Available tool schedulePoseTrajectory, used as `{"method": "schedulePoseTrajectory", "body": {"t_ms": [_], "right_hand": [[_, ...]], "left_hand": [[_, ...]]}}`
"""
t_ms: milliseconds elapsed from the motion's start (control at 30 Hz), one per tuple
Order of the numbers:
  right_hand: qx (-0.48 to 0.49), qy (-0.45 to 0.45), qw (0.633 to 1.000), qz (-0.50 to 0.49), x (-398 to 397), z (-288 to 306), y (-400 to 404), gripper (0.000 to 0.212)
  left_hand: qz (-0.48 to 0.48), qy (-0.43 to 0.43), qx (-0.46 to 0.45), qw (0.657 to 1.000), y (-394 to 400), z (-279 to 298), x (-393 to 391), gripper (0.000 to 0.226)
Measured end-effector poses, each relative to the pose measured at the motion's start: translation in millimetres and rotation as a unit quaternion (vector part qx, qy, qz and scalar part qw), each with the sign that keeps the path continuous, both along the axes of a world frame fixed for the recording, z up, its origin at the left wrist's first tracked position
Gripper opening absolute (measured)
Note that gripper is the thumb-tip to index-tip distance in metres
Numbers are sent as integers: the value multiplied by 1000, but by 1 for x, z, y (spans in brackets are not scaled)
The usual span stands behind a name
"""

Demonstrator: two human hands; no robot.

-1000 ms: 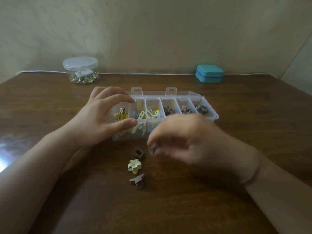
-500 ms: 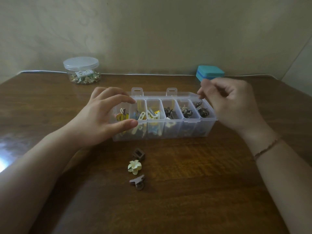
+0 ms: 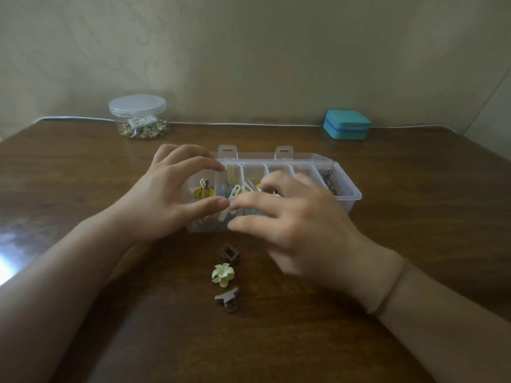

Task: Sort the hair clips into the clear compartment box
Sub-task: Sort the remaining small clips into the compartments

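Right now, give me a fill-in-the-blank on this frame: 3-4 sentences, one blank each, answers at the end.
1. The number of hair clips lying loose on the table in front of the clear compartment box is ____.
2. The middle loose clip, the flower clip, is pale ____ in colour.
3. The left hand grips the ____ end of the box.
4. The round jar at the back has its lid ____.

Answers: three; yellow; left; on
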State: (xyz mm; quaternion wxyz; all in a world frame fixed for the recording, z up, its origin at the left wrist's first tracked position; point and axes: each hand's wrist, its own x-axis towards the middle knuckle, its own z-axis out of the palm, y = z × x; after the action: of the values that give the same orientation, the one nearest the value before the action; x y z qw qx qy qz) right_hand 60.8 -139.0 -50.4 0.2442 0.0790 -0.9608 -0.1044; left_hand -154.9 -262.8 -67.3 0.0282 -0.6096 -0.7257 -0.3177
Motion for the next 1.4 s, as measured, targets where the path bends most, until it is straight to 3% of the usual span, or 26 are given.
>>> {"method": "schedulePoseTrajectory", "body": {"t_ms": [67, 167, 267, 367, 433, 500, 600, 700, 733, 867, 900, 967, 1033, 1100, 1200, 1300, 1400], "right_hand": [[50, 4, 999, 17, 0, 1, -4, 35], [64, -63, 993, 71, -2, -3, -8, 32], [18, -131, 988, 75, -8, -14, -8, 35], [-51, -128, 987, 86, -8, -13, -2, 36], [-151, -80, 982, 79, -1, -4, 6, 34], [-242, 35, 968, 55, 8, 6, 17, 29], [-288, 214, 932, -55, 10, 14, 34, 22], [-286, 151, 930, -176, 0, 10, 47, 31], [-268, 147, 935, -179, -1, 8, 49, 30], [-222, 269, 932, -93, 10, 15, 32, 10], [-237, 235, 941, -46, 14, 16, 22, 10], [-268, 65, 960, 44, 16, 18, 0, 24], [-210, -104, 968, 87, 10, 10, -15, 45], [-123, -171, 971, 113, 0, -3, -19, 50], [-128, -188, 967, 112, -5, -9, -18, 37], [-186, -123, 971, 85, 3, 0, -7, 29], [-275, 72, 958, 27, 12, 14, 10, 27]], "left_hand": [[-4, 4, 4, 1000, 0, 0, 0, 71], [-3, 4, 9, 1000, 0, -1, 0, 70], [0, 1, 3, 1000, 0, -1, 0, 70], [2, -3, -5, 1000, 0, 0, -1, 69], [-1, -6, -8, 1000, -1, 1, -1, 67], [0, -12, -12, 1000, -1, 1, -1, 67], [1, -19, -14, 1000, 0, 1, 0, 66], [0, -22, -13, 1000, 0, 1, 1, 64], [0, -22, -13, 1000, 0, 1, 1, 63], [-1, -14, -10, 1000, 0, 0, 0, 66], [1, -13, -9, 1000, 0, 0, 0, 68], [1, -4, -2, 1000, 0, -1, -1, 71], [-2, 6, 8, 1000, 1, -2, -1, 71], [-3, 8, 15, 1000, 1, -2, -1, 68], [1, 4, 12, 1000, 1, -2, -1, 66], [-1, 5, 10, 1000, 1, -2, -2, 69], [-1, -3, 3, 1000, 1, -1, -2, 68]]}}
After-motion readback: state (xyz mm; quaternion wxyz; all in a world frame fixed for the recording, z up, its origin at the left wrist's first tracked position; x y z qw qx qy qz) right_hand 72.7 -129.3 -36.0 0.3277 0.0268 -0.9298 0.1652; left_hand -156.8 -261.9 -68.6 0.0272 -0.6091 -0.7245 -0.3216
